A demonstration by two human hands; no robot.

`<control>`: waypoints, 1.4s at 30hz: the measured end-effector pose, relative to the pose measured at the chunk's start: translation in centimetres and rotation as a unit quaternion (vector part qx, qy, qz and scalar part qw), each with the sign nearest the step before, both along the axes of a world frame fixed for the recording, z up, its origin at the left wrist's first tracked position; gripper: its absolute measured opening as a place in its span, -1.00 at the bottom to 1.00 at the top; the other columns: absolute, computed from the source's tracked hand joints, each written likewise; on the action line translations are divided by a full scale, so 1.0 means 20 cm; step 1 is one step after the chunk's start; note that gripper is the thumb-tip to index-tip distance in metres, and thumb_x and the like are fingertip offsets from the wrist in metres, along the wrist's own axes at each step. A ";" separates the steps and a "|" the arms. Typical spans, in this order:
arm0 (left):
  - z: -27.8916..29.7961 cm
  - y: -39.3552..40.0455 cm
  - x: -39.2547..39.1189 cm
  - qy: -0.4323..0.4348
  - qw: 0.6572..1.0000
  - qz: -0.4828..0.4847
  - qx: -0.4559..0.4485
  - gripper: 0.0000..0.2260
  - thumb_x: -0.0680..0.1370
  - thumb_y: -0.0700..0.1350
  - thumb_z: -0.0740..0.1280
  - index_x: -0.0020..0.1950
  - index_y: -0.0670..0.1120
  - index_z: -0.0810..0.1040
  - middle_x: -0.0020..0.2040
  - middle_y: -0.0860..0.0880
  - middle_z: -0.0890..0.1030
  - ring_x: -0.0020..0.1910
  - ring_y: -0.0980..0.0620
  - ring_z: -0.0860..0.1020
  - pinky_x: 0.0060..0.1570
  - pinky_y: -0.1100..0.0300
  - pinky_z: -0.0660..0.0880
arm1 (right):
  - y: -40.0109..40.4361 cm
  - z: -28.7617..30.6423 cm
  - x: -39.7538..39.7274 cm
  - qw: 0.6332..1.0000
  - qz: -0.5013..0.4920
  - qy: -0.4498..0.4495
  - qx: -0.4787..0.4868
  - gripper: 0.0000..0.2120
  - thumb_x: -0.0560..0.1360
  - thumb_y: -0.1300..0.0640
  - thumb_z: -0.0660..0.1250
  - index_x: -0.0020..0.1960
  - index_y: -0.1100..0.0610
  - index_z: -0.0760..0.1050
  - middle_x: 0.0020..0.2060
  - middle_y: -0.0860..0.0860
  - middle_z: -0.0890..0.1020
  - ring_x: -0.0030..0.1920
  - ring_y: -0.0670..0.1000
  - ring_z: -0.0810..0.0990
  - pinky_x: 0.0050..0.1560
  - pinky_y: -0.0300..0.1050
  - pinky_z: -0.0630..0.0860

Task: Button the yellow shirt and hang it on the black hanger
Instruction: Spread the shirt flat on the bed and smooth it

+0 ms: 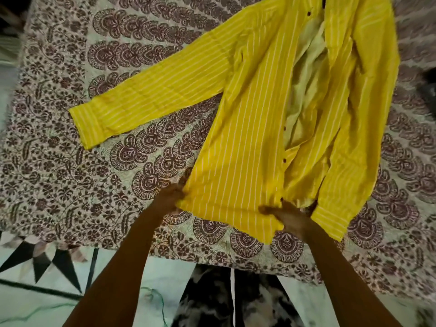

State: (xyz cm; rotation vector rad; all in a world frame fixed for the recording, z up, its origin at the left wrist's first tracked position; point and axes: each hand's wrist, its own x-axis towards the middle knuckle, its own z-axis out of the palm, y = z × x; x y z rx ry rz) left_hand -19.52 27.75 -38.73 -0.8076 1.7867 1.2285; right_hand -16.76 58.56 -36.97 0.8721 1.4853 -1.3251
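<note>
Bedspread: patterned, lying under everything.
Yellow shirt: lying face up on the bedspread, front gaping open, one sleeve stretching out sideways.
Left hand: pinching the hem's corner.
Right hand: gripping the hem by the lowest button.

Single head view, looking steeply down, close over patterned bedspread near edge.
</note>
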 end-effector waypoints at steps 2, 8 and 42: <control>-0.05 -0.03 0.02 -0.010 0.981 -0.163 -0.106 -0.86 0.29 -0.07 0.32 -0.22 -0.07 0.44 -0.30 -0.14 0.53 -0.35 -0.04 0.53 -0.21 0.10 0.52 | 0.00 -0.07 0.03 0.988 0.126 -0.005 0.092 -0.36 0.32 -0.02 0.49 0.25 0.25 0.33 0.10 0.16 0.56 0.03 0.14 0.58 -0.01 0.04 0.56; -0.02 0.10 -0.20 0.083 0.928 -0.236 -0.275 -0.85 0.49 -0.14 0.24 0.01 -0.11 0.52 0.06 -0.19 0.60 0.03 -0.20 0.56 0.06 -0.02 0.51 | 0.04 -0.04 -0.07 0.874 0.235 0.165 0.392 -0.57 0.38 -0.27 0.32 -0.08 0.10 0.49 -0.09 0.10 0.64 0.01 0.16 0.60 -0.09 -0.05 0.45; -0.34 0.92 -2.59 0.435 0.780 -0.418 -0.166 -0.51 0.29 0.23 0.39 0.14 0.09 0.39 0.20 -0.09 0.49 0.17 -0.14 0.48 0.11 -0.03 0.46 | 0.68 -0.41 -2.72 0.874 -0.107 0.412 0.235 -0.81 0.44 0.07 0.38 -0.21 0.17 0.46 -0.35 0.10 0.43 -0.31 0.04 0.39 -0.22 -0.06 0.31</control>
